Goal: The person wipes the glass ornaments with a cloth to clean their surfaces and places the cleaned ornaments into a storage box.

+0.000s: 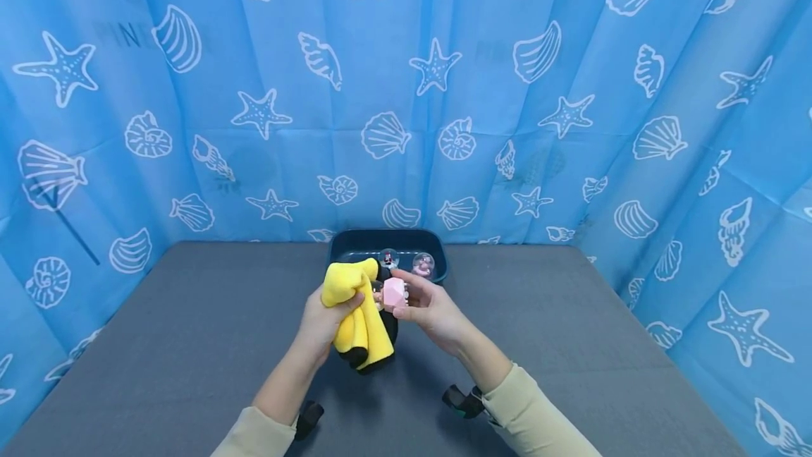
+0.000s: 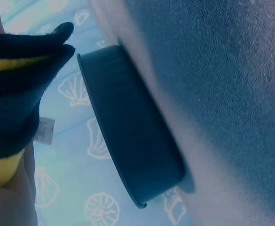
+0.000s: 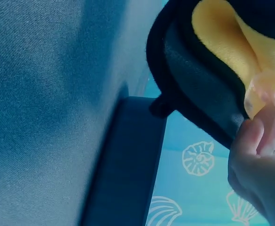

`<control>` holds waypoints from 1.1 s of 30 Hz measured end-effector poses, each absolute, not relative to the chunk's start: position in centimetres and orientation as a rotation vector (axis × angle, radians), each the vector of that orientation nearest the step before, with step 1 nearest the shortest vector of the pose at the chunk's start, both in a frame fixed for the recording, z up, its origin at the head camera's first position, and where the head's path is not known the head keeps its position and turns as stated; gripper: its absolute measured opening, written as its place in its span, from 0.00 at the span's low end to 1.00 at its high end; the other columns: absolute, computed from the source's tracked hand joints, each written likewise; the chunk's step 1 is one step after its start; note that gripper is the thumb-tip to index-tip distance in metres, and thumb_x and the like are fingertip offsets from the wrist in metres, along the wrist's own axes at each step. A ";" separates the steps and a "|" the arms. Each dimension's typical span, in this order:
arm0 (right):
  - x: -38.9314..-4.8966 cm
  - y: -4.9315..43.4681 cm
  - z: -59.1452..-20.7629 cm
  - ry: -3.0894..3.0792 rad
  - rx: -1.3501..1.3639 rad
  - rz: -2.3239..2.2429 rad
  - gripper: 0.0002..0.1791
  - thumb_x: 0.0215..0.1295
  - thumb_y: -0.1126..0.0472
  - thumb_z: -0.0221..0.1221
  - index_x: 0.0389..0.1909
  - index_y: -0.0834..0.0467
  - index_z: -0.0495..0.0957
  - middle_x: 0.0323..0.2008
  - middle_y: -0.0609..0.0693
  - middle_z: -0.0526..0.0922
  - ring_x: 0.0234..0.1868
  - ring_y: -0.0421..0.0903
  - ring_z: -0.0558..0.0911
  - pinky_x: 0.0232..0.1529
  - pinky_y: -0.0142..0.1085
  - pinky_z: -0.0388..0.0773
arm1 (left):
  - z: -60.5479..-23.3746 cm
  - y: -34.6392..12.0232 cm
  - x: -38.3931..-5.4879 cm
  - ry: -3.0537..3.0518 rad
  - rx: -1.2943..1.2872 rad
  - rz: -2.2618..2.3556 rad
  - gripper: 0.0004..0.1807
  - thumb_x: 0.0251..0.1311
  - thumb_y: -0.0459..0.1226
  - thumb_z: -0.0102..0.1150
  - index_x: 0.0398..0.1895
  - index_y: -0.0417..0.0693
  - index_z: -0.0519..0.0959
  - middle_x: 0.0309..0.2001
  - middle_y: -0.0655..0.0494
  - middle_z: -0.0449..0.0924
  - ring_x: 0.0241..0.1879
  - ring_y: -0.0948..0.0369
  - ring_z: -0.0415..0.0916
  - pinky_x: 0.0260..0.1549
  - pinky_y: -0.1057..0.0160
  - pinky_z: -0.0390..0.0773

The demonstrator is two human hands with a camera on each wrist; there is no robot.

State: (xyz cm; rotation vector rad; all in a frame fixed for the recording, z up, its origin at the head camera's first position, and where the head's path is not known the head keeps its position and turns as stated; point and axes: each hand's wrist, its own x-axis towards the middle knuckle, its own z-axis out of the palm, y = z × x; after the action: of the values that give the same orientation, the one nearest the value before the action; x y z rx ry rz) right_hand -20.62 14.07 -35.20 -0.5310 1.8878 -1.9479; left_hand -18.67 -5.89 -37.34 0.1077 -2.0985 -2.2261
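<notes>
My left hand (image 1: pixel 319 324) grips a bunched yellow cloth (image 1: pixel 374 330) with black edging; its folds hang below the fingers. In my right hand (image 1: pixel 439 314) is a small snow globe, pinched by its pink faceted base (image 1: pixel 395 294) between thumb and fingers. Its clear dome (image 3: pixel 255 96) points toward the cloth and lies against the yellow folds in the right wrist view. Both hands are raised in front of the dark blue tray (image 1: pixel 387 233). The cloth's dark grey side (image 3: pixel 198 80) shows from the right wrist.
Two more snow globes, one with a dark figure (image 1: pixel 389 258) and one pinkish (image 1: pixel 423 264), sit in the tray at the back of the grey table (image 1: pixel 539 330). A blue curtain (image 1: pixel 406 182) with white shell prints hangs behind and along both sides.
</notes>
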 end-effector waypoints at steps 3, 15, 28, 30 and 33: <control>-20.5 14.0 -34.9 1.915 -0.424 -2.005 0.36 0.66 0.64 0.60 0.72 0.64 0.57 0.52 0.58 0.76 0.47 0.47 0.77 0.53 0.39 0.75 | -37.2 -6.1 -18.7 -2.076 0.178 -2.214 0.26 0.59 0.36 0.66 0.58 0.34 0.69 0.47 0.44 0.74 0.44 0.52 0.75 0.46 0.56 0.76; -20.4 13.9 -34.3 1.953 -0.313 -2.066 0.32 0.70 0.60 0.57 0.68 0.70 0.59 0.44 0.52 0.81 0.41 0.44 0.80 0.47 0.36 0.78 | -35.9 -6.3 -18.5 -2.169 -0.288 -2.190 0.34 0.59 0.38 0.67 0.65 0.42 0.62 0.50 0.45 0.71 0.48 0.51 0.72 0.51 0.51 0.71; -20.0 12.9 -34.6 1.952 -0.244 -2.051 0.36 0.66 0.56 0.62 0.68 0.69 0.60 0.54 0.62 0.79 0.42 0.45 0.82 0.47 0.37 0.79 | -36.9 -5.0 -18.4 -2.208 -0.175 -2.012 0.33 0.57 0.37 0.69 0.63 0.38 0.65 0.51 0.43 0.73 0.48 0.48 0.72 0.51 0.45 0.73; -20.0 12.8 -34.6 1.950 -0.226 -2.055 0.37 0.65 0.55 0.64 0.69 0.67 0.61 0.55 0.62 0.78 0.42 0.46 0.81 0.44 0.34 0.78 | -37.0 -4.9 -18.4 -2.177 -0.113 -2.018 0.30 0.57 0.35 0.68 0.60 0.36 0.68 0.49 0.42 0.74 0.47 0.48 0.73 0.49 0.46 0.75; -20.0 12.7 -34.8 1.964 -0.212 -2.062 0.37 0.65 0.54 0.63 0.69 0.66 0.61 0.53 0.60 0.79 0.43 0.47 0.80 0.42 0.33 0.77 | -37.0 -4.9 -18.3 -2.145 -0.030 -2.016 0.25 0.58 0.32 0.67 0.57 0.35 0.70 0.47 0.42 0.75 0.44 0.49 0.74 0.47 0.48 0.76</control>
State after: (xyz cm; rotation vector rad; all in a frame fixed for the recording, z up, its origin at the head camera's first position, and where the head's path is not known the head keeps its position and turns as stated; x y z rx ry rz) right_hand -20.03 12.69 -34.80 -0.2123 1.9635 -2.0617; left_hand -18.35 -4.89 -37.03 -0.0304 -2.1454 -2.0159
